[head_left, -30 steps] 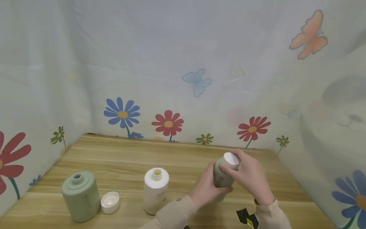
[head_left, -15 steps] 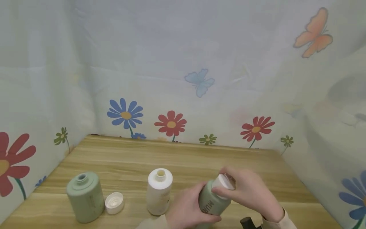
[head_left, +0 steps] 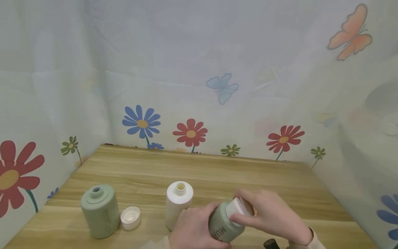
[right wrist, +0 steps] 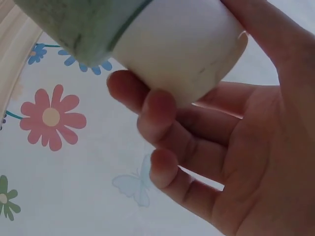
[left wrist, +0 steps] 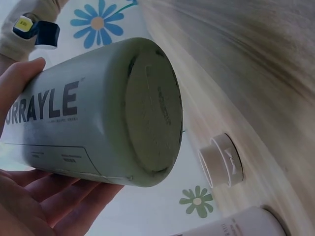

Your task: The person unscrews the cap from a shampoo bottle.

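Note:
Off the table at the right, a pale green bottle with dark lettering leans toward upper right. My left hand grips its body. In the left wrist view the bottle's base faces the camera, with thumb and fingers on either side of the body. My right hand holds the white cap at the bottle's top between thumb and fingers. Seen from the right wrist, the fingertips press on the cap's side. Just left of my left hand stands an uncapped white bottle, partly hidden by it.
Farther left stands an uncapped green bottle, with a loose white cap beside it. In the left wrist view, a white stepped cap sits on the wooden table near a bottle. A floral curtain surrounds the table's back and sides.
Both hands have come down and left with the green bottle, which now leans more. The left hand now covers part of the white bottle. The head view has turned slightly left.

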Demonstrator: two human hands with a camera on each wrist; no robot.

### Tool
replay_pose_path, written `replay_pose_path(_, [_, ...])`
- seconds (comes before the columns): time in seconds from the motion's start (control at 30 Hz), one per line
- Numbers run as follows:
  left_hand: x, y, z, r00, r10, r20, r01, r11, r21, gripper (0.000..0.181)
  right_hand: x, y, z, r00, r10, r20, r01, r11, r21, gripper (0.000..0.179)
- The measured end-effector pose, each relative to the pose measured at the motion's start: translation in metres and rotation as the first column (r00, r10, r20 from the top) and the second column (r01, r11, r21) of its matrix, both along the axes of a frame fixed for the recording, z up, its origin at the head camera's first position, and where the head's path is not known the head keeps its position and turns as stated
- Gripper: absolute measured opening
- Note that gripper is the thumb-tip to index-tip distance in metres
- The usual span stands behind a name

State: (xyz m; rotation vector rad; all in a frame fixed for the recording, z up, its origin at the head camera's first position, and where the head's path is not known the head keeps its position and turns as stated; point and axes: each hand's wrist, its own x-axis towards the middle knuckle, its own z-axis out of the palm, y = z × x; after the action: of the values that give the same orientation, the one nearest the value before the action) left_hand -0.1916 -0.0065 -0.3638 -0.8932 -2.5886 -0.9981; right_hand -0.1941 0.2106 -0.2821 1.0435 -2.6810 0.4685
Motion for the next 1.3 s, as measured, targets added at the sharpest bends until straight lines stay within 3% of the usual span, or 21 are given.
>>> replay_pose_path(0.2, [-0.002,-0.001,0.000,0.999,-0.019,-0.031,0.019,1.000,0.004,0.067,-0.006,0.004,-0.001,0.993,0.098,-0.065,-0.098,0.995,0.001,0.028])
replay_pose_path(0.4, [-0.005,-0.005,-0.002,0.998,-0.061,0.003,0.061,0.998,0.010,0.067,-0.012,0.011,-0.002,0.940,0.315,-0.130,-0.314,0.949,0.030,0.037])
replay_pose_path(0.57, [-0.006,-0.006,-0.004,0.997,-0.073,0.028,0.073,0.997,0.006,0.066,-0.014,0.013,-0.003,0.916,0.383,-0.121,-0.380,0.924,0.051,0.041])
replay_pose_path(0.67, [-0.006,-0.006,-0.004,0.997,-0.073,0.028,0.073,0.997,0.006,0.067,-0.012,0.014,-0.002,0.930,0.360,-0.069,-0.357,0.933,0.052,0.044])
replay_pose_path(0.8, [-0.008,-0.005,-0.004,0.997,-0.077,0.017,0.077,0.997,0.002,0.069,-0.010,0.016,-0.001,0.971,0.239,0.024,-0.240,0.968,0.067,0.048])
replay_pose_path(0.9, [-0.008,-0.005,-0.004,0.997,-0.080,0.024,0.080,0.997,-0.006,0.070,-0.009,0.015,0.000,0.986,0.163,0.037,-0.166,0.982,0.093,0.045])
replay_pose_path(1.1, [-0.007,-0.005,-0.004,0.996,-0.071,0.051,0.072,0.997,-0.014,0.070,-0.009,0.015,0.000,0.989,0.142,0.032,-0.144,0.983,0.111,0.030])
replay_pose_path(1.3, [-0.005,-0.004,-0.005,0.998,-0.051,0.040,0.053,0.998,-0.041,0.069,-0.008,0.014,0.004,0.985,0.100,0.137,-0.118,0.984,0.132,0.026])
